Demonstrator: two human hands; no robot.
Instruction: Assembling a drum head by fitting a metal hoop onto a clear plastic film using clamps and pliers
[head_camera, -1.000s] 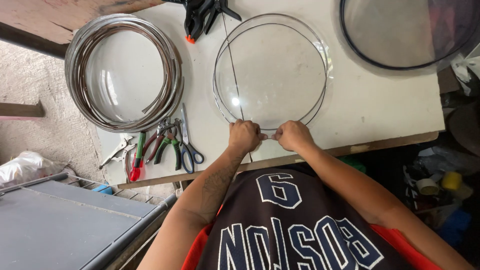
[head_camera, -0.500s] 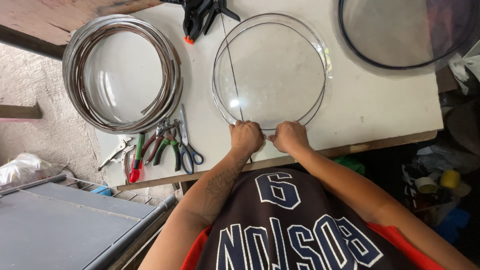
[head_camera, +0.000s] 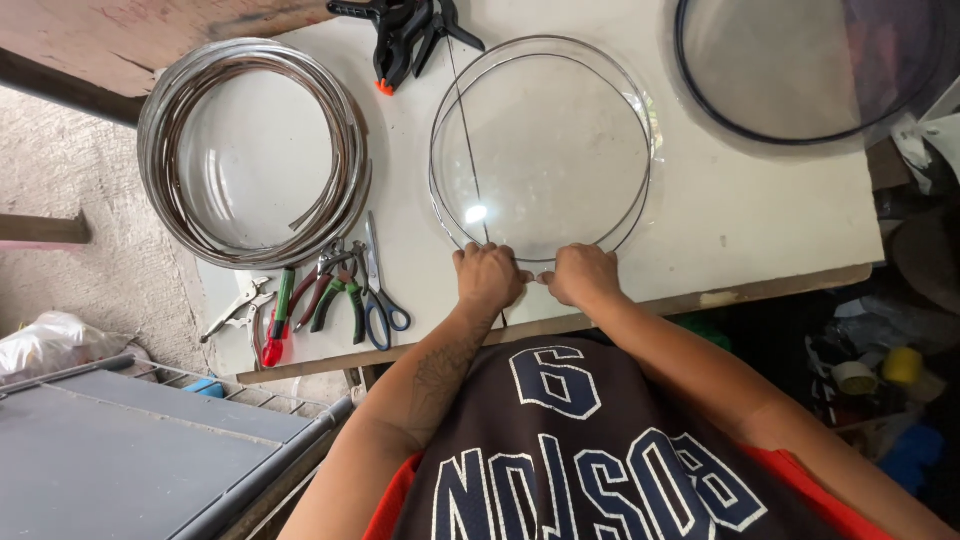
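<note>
The clear round disc (head_camera: 545, 150) lies flat on the white table (head_camera: 760, 215), directly beyond both hands, with a thin wire hoop (head_camera: 640, 190) running around its rim. The left hand (head_camera: 488, 276) and the right hand (head_camera: 582, 274) sit side by side at the disc's near edge, equally close to it, knuckles up and fingers curled shut on the hoop where its ends seem to meet between them. A straight length of wire (head_camera: 468, 140) runs away from the left hand towards the far edge. Pliers and scissors (head_camera: 340, 295) lie to the left, below a coil of metal strip (head_camera: 255, 150).
</note>
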